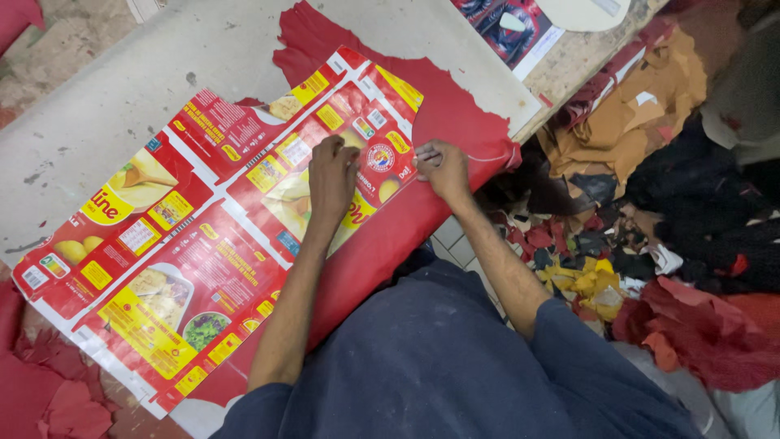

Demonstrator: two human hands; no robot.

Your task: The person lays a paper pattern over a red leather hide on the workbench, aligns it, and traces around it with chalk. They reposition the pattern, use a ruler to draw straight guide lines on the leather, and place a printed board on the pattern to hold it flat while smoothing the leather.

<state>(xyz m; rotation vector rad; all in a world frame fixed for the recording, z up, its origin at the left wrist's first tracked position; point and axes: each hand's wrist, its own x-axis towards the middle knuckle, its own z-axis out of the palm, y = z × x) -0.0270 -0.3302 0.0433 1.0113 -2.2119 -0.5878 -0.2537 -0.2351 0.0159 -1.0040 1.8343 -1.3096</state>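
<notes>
The left hand [331, 177] presses flat, fingers together, on a flattened red and yellow carton [203, 244] lying over red leather [455, 122]. Just beside it, the right hand [443, 169] pinches a small pale marker [426, 156] at the carton's edge, on the leather.

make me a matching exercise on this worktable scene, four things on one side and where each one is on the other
Things:
1. left hand
2. right hand
3. red leather sheet
4. heap of leather scraps

Places:
A. on the floor beside the table
B. pressed flat on the flattened printed carton
C. at the carton's edge, holding a small pale marker
D. spread under the carton on the grey table

Pairs: 1-B, 2-C, 3-D, 4-A
</notes>
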